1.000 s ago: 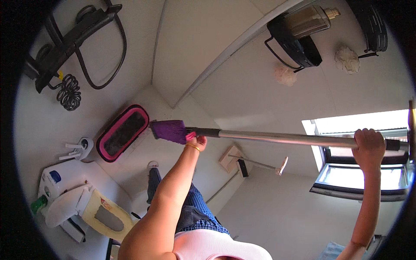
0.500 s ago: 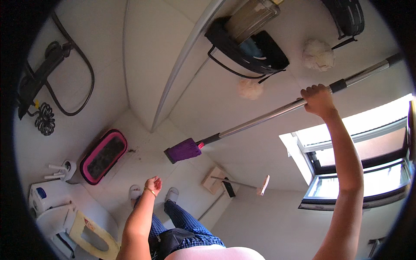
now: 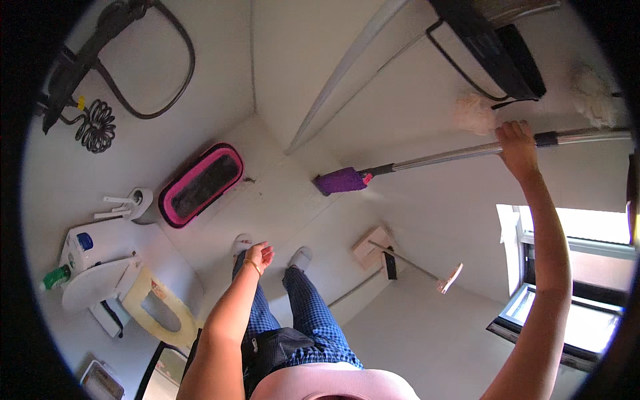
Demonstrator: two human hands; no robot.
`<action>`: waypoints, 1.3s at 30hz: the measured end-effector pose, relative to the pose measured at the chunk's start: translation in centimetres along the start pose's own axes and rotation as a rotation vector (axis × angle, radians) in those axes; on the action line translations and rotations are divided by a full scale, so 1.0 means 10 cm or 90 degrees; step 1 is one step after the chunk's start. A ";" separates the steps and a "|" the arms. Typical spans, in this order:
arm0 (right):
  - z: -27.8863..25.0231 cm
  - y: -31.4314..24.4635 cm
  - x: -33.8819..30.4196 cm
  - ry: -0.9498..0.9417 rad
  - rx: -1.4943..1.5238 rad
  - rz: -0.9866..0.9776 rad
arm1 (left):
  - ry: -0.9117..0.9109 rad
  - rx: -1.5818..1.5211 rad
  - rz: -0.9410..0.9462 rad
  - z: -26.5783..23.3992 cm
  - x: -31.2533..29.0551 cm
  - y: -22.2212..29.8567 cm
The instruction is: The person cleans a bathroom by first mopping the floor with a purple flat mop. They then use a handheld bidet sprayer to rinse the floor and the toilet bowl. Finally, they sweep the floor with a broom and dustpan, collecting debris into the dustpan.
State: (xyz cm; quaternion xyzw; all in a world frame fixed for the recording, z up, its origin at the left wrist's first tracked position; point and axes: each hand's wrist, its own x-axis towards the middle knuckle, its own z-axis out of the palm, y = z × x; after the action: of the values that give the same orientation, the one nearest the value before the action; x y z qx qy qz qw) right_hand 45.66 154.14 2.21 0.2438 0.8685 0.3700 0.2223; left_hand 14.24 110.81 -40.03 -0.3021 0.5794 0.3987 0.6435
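Head view, right hand (image 3: 517, 148) clenched around mop pole (image 3: 453, 154), left hand (image 3: 259, 255) spread, well apart

a pink-rimmed black mat (image 3: 201, 185) lies on the pale floor (image 3: 293, 200) at about ten o'clock. further out at nine o'clock stands a toilet brush holder (image 3: 137, 204), and at eight o'clock the toilet (image 3: 100, 283) with its yellowish seat (image 3: 160, 307) raised. a coiled black cord (image 3: 97, 127) hangs on the wall at ten. at four o'clock a small squeegee (image 3: 413, 265) lies by a tan block (image 3: 371, 247). a window (image 3: 573, 267) glows at three, and a fluffy white duster (image 3: 475, 113) sits at one.
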 end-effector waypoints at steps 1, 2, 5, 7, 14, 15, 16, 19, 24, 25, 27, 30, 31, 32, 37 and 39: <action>0.01 -0.01 0.01 -0.011 -0.030 0.016 | 0.003 0.008 0.002 -0.05 0.01 0.01; 0.02 -0.03 0.01 -0.023 -0.059 0.032 | 0.006 0.015 0.007 -0.08 0.04 0.03; -0.05 -0.16 0.06 -0.061 -0.070 0.078 | 0.041 0.045 0.022 -0.27 0.04 0.08; -0.17 -0.23 0.05 -0.114 -0.051 0.109 | 0.063 0.058 0.033 -0.38 0.04 0.13; -0.06 -0.58 -0.20 0.102 0.020 0.137 | 0.118 0.092 0.067 -0.90 0.05 0.28; -0.04 -0.70 -0.26 0.122 0.044 0.134 | 0.122 0.092 0.065 -0.97 0.04 0.27; -0.07 -0.86 -0.28 0.148 0.069 0.135 | 0.126 0.090 0.062 -1.03 0.04 0.29; -0.10 -1.65 -0.26 0.159 0.256 0.139 | 0.134 0.065 0.058 -1.36 0.08 0.28; -0.05 -3.38 -0.58 0.022 0.600 0.079 | 0.122 -0.024 0.074 -1.91 0.08 0.25; -0.13 -3.63 -0.66 -0.051 0.629 0.029 | 0.140 -0.097 0.073 -2.06 0.04 0.18; -0.17 -4.19 -0.83 -0.155 0.708 0.002 | 0.200 -0.356 0.064 -2.49 0.06 0.09; -0.61 -4.76 -0.68 -0.213 0.820 -0.092 | 0.321 -0.760 -0.005 -3.17 0.04 -0.10; -0.73 -4.93 -0.57 -0.257 0.828 -0.097 | 0.388 -0.821 -0.027 -3.33 0.06 -0.20; -0.84 -5.05 -0.48 -0.303 0.834 -0.104 | 0.457 -0.883 -0.053 -3.50 0.06 -0.36; -1.00 -5.58 -0.04 -0.443 0.886 -0.112 | 0.476 -0.975 -0.035 -4.44 0.20 -1.26; -1.12 -5.80 0.14 -0.479 0.876 -0.094 | 0.494 -0.983 -0.027 -4.61 0.23 -1.40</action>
State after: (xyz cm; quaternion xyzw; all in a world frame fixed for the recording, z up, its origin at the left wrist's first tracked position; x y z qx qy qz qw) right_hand 23.22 113.75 -34.66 0.3769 0.7828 -0.3742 0.3244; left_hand 3.12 64.98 -50.07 -0.7802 0.3191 0.5375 0.0222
